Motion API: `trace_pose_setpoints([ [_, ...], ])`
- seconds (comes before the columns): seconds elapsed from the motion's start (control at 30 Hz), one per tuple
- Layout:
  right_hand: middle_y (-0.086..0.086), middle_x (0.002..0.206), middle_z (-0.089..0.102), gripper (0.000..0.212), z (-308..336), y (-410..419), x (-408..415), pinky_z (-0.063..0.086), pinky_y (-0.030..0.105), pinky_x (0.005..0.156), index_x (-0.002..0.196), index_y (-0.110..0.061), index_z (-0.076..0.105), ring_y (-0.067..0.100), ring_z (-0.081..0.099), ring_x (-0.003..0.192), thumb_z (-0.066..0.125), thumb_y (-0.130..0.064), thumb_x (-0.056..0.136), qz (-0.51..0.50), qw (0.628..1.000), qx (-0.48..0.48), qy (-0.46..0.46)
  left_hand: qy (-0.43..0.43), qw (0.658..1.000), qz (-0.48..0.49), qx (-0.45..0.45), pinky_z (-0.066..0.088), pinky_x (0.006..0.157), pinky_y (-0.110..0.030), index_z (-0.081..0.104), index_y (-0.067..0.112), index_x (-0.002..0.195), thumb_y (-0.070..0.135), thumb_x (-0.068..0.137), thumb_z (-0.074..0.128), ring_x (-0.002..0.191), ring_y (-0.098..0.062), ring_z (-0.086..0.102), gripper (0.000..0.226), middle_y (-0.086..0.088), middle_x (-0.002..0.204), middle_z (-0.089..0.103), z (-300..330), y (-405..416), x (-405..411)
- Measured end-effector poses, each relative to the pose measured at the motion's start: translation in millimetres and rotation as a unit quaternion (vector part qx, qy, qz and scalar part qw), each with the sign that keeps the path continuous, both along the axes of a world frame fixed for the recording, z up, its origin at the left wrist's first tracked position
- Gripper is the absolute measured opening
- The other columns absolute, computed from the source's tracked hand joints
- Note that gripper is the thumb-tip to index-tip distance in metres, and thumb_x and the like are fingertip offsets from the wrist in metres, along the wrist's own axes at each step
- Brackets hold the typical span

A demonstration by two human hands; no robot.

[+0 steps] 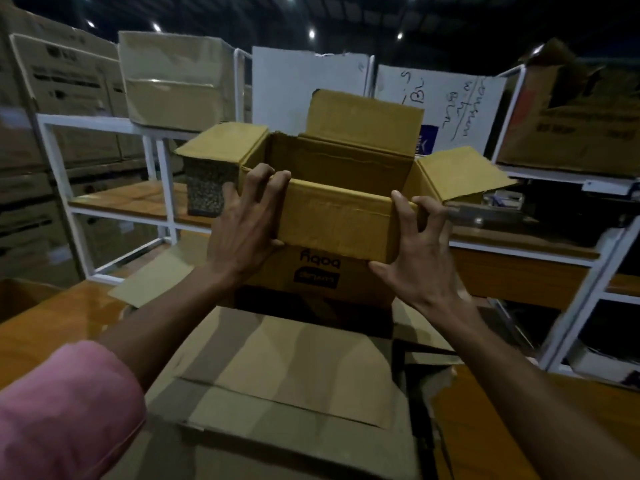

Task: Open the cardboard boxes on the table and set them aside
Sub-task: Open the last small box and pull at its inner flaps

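Two hands hold an open cardboard box (332, 216) raised above the wooden table (52, 327): the left hand (247, 226) grips its near wall at 9 o'clock, fingers curled over the rim, and the right hand (420, 252) grasps the near corner at 3 o'clock. All four flaps stand open. Flattened cardboard (294, 375) lies on the table at 6 o'clock, white shelving (104, 123) stands at 10 o'clock
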State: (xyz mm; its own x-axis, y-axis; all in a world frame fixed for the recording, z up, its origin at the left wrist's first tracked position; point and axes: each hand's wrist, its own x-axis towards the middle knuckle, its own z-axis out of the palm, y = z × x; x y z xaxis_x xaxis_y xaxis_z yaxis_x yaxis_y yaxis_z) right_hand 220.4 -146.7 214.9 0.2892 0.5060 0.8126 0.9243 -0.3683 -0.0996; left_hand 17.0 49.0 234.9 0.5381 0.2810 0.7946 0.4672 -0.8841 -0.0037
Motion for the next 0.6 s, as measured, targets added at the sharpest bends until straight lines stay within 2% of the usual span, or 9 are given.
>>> trace_pose_setpoints([
  [0.13, 0.011, 0.146, 0.015, 0.112, -16, 13, -21, 0.053, 0.048, 0.087, 0.152, -0.030, 0.022, 0.040, 0.026, 0.134, 0.091, -0.038, 0.064, -0.009, 0.999, -0.038, 0.027, 0.022, 0.999, 0.013, -0.019, 0.058, 0.059, -0.052, 0.031, 0.019, 0.148, 0.027, 0.058, 0.095, 0.114, -0.050, 0.042, 0.111, -0.012, 0.148, 0.026, -22, 18, -16],
  [0.23, 0.011, 0.147, 0.015, 0.112, -32, 10, -30, 0.054, 0.055, 0.091, 0.153, -0.032, 0.018, 0.041, 0.031, 0.129, 0.089, -0.042, 0.066, -0.011, 0.995, -0.082, 0.054, 0.048, 0.998, 0.010, -0.046, 0.057, 0.066, -0.058, 0.028, 0.022, 0.148, 0.030, 0.060, 0.093, 0.115, -0.051, 0.041, 0.110, -0.012, 0.150, 0.024, -46, 24, -20],
  [0.33, 0.008, 0.146, 0.015, 0.114, -54, 1, -32, 0.055, 0.056, 0.086, 0.154, -0.035, 0.013, 0.040, 0.039, 0.123, 0.082, -0.059, 0.066, -0.019, 0.986, -0.139, 0.088, 0.100, 0.990, -0.004, -0.096, 0.055, 0.070, -0.057, 0.024, 0.025, 0.150, 0.049, 0.063, 0.088, 0.112, -0.047, 0.043, 0.111, -0.008, 0.152, 0.022, -70, 23, -20],
  [0.43, 0.005, 0.149, 0.018, 0.115, -75, -6, -31, 0.050, 0.056, 0.095, 0.153, -0.036, 0.010, 0.037, 0.040, 0.124, 0.068, -0.080, 0.064, -0.044, 0.970, -0.201, 0.129, 0.189, 0.971, 0.004, -0.148, 0.051, 0.084, -0.056, 0.018, 0.026, 0.152, 0.050, 0.065, 0.086, 0.116, -0.047, 0.044, 0.113, -0.005, 0.154, 0.018, -87, 20, -15],
  [0.53, 0.001, 0.151, 0.034, 0.099, -92, -11, -27, 0.042, 0.049, 0.104, 0.150, -0.038, 0.026, 0.031, 0.038, 0.129, 0.044, -0.094, 0.070, -0.063, 0.944, -0.284, 0.154, 0.307, 0.931, 0.034, -0.196, 0.043, 0.105, -0.055, 0.013, 0.025, 0.154, 0.052, 0.072, 0.077, 0.131, -0.046, 0.040, 0.108, -0.009, 0.156, 0.029, -96, 18, -10],
  [0.6, -0.003, 0.142, 0.052, 0.087, -99, -14, -26, 0.042, 0.048, 0.103, 0.139, -0.036, 0.049, 0.027, 0.040, 0.128, 0.030, -0.094, 0.076, -0.061, 0.938, -0.295, 0.169, 0.336, 0.914, 0.053, -0.219, 0.039, 0.109, -0.060, 0.025, 0.024, 0.150, 0.052, 0.080, 0.070, 0.136, -0.045, 0.036, 0.088, -0.008, 0.148, 0.044, -94, 12, -10],
])
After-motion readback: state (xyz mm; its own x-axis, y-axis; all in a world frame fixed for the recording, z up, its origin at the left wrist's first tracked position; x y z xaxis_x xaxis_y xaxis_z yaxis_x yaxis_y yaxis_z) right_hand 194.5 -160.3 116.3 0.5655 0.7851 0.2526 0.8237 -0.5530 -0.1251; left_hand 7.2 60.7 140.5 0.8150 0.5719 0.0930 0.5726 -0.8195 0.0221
